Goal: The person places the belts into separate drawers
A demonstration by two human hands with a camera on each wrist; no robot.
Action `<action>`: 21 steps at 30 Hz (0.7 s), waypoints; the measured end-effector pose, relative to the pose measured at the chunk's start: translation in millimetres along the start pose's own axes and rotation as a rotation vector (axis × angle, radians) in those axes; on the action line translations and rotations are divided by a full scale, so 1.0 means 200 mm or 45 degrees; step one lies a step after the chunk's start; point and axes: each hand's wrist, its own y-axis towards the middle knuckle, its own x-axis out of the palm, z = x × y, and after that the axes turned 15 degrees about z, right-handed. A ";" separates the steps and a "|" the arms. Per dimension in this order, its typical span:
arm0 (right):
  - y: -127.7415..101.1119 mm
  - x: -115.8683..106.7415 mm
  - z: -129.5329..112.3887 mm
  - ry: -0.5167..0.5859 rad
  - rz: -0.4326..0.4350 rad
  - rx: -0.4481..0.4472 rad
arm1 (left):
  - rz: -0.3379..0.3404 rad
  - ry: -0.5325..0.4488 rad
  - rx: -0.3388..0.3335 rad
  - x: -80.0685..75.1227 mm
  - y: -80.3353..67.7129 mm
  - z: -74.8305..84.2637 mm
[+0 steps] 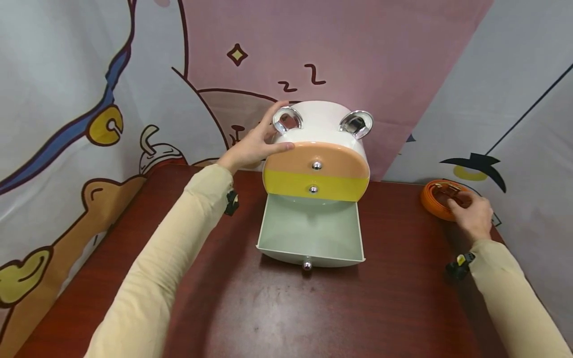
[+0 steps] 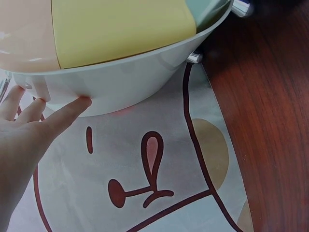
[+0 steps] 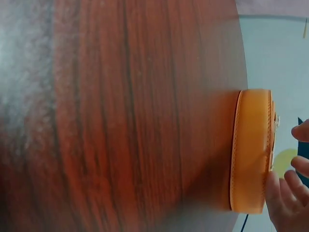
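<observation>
A white storage box [image 1: 320, 117] with round silver-rimmed ears stands on the table, with orange, yellow and pale green drawers in front. The green bottom drawer [image 1: 311, 231] is pulled out and bare inside. My left hand [image 1: 255, 144] rests against the box's upper left side, thumb along the top front edge; in the left wrist view its extended fingers [image 2: 79, 105] touch the white wall. At the far right lies a coiled orange belt [image 1: 430, 204] with stitched edges and a metal buckle. Over its near right side is my right hand [image 1: 475, 216], fingers spread apart close to the coil.
The dark red wooden table [image 1: 394, 298] runs back to a cartoon-printed cloth [image 1: 367, 54] hanging behind and along the sides. Silver round knobs stick out from the drawers, the lowest knob [image 1: 307, 264] reaching furthest toward me.
</observation>
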 end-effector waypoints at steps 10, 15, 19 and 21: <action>0.00 -0.02 0.04 -0.047 -0.060 0.338 | -0.011 -0.030 -0.002 0.00 0.01 -0.01; -0.02 -0.03 0.04 -0.070 -0.165 0.484 | -0.015 -0.007 0.008 0.01 0.01 -0.01; -0.02 -0.02 0.05 0.024 -0.168 0.484 | -0.005 -0.007 -0.008 0.00 0.01 0.00; -0.02 -0.02 0.06 0.085 -0.182 0.481 | 0.003 0.000 -0.015 0.00 0.00 0.00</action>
